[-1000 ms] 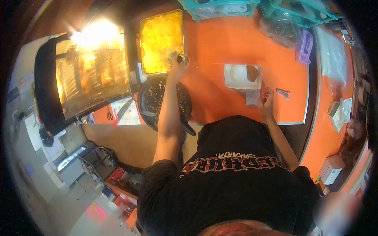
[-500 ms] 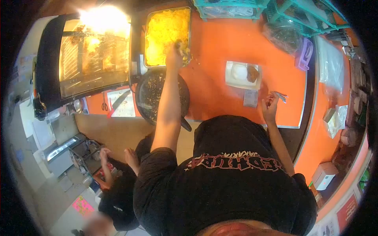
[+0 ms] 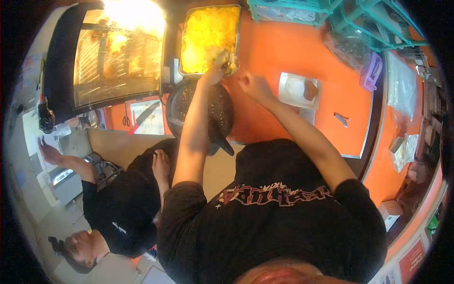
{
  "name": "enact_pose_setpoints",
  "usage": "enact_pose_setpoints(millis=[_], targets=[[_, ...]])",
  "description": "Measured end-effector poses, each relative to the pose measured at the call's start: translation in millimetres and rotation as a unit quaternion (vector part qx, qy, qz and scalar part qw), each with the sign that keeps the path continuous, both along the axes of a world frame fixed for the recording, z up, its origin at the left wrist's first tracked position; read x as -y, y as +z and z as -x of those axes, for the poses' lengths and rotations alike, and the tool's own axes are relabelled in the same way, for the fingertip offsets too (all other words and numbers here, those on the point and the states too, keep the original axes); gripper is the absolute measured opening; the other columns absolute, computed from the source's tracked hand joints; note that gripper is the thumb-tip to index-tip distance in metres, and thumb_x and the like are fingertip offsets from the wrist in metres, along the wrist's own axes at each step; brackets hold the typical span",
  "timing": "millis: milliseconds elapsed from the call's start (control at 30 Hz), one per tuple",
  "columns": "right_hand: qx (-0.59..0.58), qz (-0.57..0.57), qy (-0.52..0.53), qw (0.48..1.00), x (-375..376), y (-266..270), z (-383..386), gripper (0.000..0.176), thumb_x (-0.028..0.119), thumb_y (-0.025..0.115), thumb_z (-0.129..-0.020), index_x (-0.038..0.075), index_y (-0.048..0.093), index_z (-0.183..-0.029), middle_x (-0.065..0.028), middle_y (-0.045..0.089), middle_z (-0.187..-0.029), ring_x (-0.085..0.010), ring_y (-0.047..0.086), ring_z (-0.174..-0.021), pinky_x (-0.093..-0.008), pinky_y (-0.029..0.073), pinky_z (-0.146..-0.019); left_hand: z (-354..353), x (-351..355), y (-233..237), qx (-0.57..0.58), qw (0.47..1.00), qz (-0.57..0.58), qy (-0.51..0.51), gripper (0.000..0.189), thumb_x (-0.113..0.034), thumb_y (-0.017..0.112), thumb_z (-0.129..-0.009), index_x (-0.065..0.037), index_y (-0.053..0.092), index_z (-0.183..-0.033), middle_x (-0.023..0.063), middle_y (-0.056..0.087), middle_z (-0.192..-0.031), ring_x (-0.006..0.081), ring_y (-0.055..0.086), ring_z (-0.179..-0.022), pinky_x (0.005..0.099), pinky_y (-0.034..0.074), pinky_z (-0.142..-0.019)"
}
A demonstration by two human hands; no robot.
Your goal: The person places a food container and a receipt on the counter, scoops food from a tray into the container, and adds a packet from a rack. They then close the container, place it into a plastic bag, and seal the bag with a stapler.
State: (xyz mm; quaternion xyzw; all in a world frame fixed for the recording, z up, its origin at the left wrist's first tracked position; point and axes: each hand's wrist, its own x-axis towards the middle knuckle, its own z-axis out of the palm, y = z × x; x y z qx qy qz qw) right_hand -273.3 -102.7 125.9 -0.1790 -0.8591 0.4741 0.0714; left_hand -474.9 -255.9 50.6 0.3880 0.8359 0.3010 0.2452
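Note:
My left hand is closed at the near right corner of a metal tray heaped with yellow food. Whatever the fingers hold is blurred; dark bits show beside them. Just right of it, my right hand hovers over the orange counter with fingers curled in, their contents hidden. A white box holding white rice and a brown piece of food sits further right, a paper slip against its near side. Beyond lies a small silver-and-dark slim object. Under my left forearm is a dark round pan.
A glowing glass display case stands left. Near it lie a knife on a white board and scissors. Teal baskets and a purple holder line the back right. A co-worker is at my left.
My right hand has left the slim object on the counter and swung left, close to my left hand. My left hand stays at the tray corner. The co-worker has shifted, one arm now stretched out.

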Motion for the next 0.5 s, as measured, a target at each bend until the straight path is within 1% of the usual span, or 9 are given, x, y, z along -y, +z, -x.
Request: enact_pose_setpoints(millis=[33, 67, 100, 133, 200, 267, 333, 433, 500], targets=[[-0.028, -0.017, -0.041, 0.999, 4, -22, 25, 0.023, 0.024, 0.068, -0.089, 0.004, 0.066, -0.099, -0.0186, 0.07, -0.095, -0.0358, 0.068, -0.091, -0.0443, 0.053, -0.079, -1, 1, 7, 0.083, 0.996, -0.014, 0.029, 0.04, -0.003, 0.049, -0.094, 0.0, 0.057, -0.133, 0.0184, 0.067, -0.122, 0.0296, 0.068, -0.107, 0.0404, 0.055, -0.087], [-0.02, -0.039, -0.046, 0.998, 4, -47, 45, 0.022, 0.023, 0.068, -0.089, 0.004, 0.067, -0.099, -0.0188, 0.07, -0.096, -0.0364, 0.068, -0.091, -0.0446, 0.053, -0.079, -11, -3, 28, 0.24, 0.965, -0.042, 0.096, 0.036, -0.003, 0.049, -0.095, 0.001, 0.058, -0.129, 0.0162, 0.068, -0.115, 0.027, 0.068, -0.103, 0.0381, 0.056, -0.082], [-0.01, -0.06, -0.051, 0.997, 5, -69, 64, 0.021, 0.023, 0.067, -0.09, 0.004, 0.067, -0.099, -0.019, 0.07, -0.096, -0.037, 0.069, -0.09, -0.0448, 0.054, -0.078, -14, -5, 39, 0.39, 0.904, -0.07, 0.16, 0.032, -0.004, 0.049, -0.096, 0.001, 0.06, -0.125, 0.0141, 0.07, -0.109, 0.0244, 0.069, -0.098, 0.0358, 0.057, -0.077], [-0.001, -0.081, -0.056, 0.995, 6, -74, 75, 0.02, 0.022, 0.067, -0.09, 0.004, 0.068, -0.099, -0.0192, 0.071, -0.096, -0.0376, 0.069, -0.089, -0.045, 0.054, -0.078, -8, -2, 34, 0.422, 0.882, -0.067, 0.199, 0.026, -0.007, 0.05, -0.097, -0.001, 0.061, -0.12, 0.0112, 0.068, -0.101, 0.0217, 0.067, -0.091, 0.0333, 0.054, -0.07], [0.001, -0.055, 0.009, 0.998, 8, -76, 88, 0.021, 0.022, 0.067, -0.09, 0.005, 0.07, -0.101, -0.0181, 0.071, -0.098, -0.0357, 0.069, -0.088, -0.0442, 0.054, -0.077, -3, 8, 16, 0.484, 0.828, -0.057, 0.277, 0.018, -0.014, 0.052, -0.099, -0.005, 0.063, -0.11, 0.0054, 0.065, -0.086, 0.0162, 0.063, -0.076, 0.0284, 0.048, -0.057], [-0.025, -0.009, 0.04, 0.999, 6, -63, 97, 0.021, 0.022, 0.068, -0.09, 0.005, 0.071, -0.103, -0.0168, 0.071, -0.099, -0.0331, 0.07, -0.087, -0.0427, 0.055, -0.076, 0, 21, 3, 0.511, 0.803, -0.062, 0.299, 0.02, -0.027, 0.054, -0.101, -0.01, 0.061, -0.108, 0.0012, 0.061, -0.082, 0.0133, 0.055, -0.064, 0.0275, 0.041, -0.052], [-0.079, 0.06, 0.029, 0.995, 7, -40, 98, 0.022, 0.021, 0.07, -0.09, 0.006, 0.072, -0.107, -0.0153, 0.072, -0.101, -0.0297, 0.07, -0.088, -0.0405, 0.055, -0.075, -13, 23, 42, 0.539, 0.769, -0.086, 0.332, 0.029, -0.031, 0.053, -0.104, -0.009, 0.06, -0.121, 0.0034, 0.066, -0.1, 0.0139, 0.061, -0.074, 0.0246, 0.049, -0.058], [-0.12, 0.127, 0.012, 0.985, -8, 12, 78, 0.024, 0.019, 0.073, -0.09, 0.006, 0.072, -0.109, -0.0114, 0.071, -0.099, -0.0215, 0.068, -0.085, -0.0344, 0.052, -0.072, -7, 50, 22, 0.618, 0.709, -0.17, 0.295, 0.025, -0.035, 0.054, -0.104, -0.014, 0.061, -0.115, -0.0012, 0.061, -0.089, 0.0067, 0.051, -0.062, 0.0187, 0.039, -0.05], [-0.114, 0.111, -0.015, 0.987, -19, 21, 48, 0.021, 0.016, 0.073, -0.09, 0.005, 0.072, -0.108, -0.009, 0.069, -0.096, -0.0184, 0.064, -0.079, -0.0309, 0.05, -0.069, -20, 35, 50, 0.598, 0.682, -0.245, 0.342, 0.022, -0.035, 0.055, -0.104, -0.016, 0.061, -0.112, -0.0034, 0.058, -0.083, 0.0043, 0.045, -0.058, 0.0168, 0.035, -0.048]])
